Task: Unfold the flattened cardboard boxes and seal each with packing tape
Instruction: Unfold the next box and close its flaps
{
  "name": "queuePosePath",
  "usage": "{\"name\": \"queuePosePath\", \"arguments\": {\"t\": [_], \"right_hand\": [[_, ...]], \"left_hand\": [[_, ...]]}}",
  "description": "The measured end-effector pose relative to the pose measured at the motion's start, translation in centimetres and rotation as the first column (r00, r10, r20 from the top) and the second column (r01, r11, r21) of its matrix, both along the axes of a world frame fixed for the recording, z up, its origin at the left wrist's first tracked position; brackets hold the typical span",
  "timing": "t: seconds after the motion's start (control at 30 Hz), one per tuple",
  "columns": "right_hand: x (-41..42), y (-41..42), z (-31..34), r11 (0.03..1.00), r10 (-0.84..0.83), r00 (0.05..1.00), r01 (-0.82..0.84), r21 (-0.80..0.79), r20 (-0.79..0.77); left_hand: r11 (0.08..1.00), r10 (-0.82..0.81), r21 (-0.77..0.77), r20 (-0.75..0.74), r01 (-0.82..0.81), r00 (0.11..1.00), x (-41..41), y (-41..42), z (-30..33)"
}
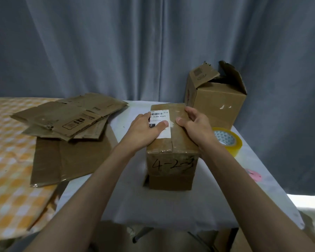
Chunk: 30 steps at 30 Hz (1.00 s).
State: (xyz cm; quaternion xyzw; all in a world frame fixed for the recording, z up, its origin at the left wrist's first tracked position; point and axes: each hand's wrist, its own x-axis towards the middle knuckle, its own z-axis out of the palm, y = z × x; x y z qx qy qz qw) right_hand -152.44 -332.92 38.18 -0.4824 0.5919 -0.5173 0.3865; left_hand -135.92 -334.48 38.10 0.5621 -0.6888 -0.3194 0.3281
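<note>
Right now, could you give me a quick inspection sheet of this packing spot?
Surface: white table; checked cloth at left.
Job's things: closed box marked 4-2, label on top; tape roll at its right; open box behind; flat boxes stacked at left.
Clutter: pink scrap at right.
Hands: left hand flat on the label; right hand curled over the closed box's top right edge.
Cables: nothing seen.
Surroundings: blue curtain behind.
</note>
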Motion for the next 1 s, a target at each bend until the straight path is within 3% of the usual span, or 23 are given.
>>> {"name": "queuePosePath", "arguments": {"t": [0.27,0.67,1.0], "right_hand": [[-0.2,0.2,-0.2,1.0,-0.014,0.998,0.014,-0.003,-0.067],[0.4,1.1,-1.1,0.997,0.027,0.975,-0.04,0.058,0.219],[0.7,1.2,-1.3,0.995,0.043,0.943,-0.07,0.071,0.33]], "left_hand": [[0.999,0.005,0.035,-0.124,0.0,0.992,-0.9,-0.1,-0.5],[0.993,0.045,-0.113,0.135,-0.03,0.99,-0.4,-0.4,1.5],[0.99,0.072,-0.128,0.152,-0.053,0.986,-0.2,0.5,1.7]]}}
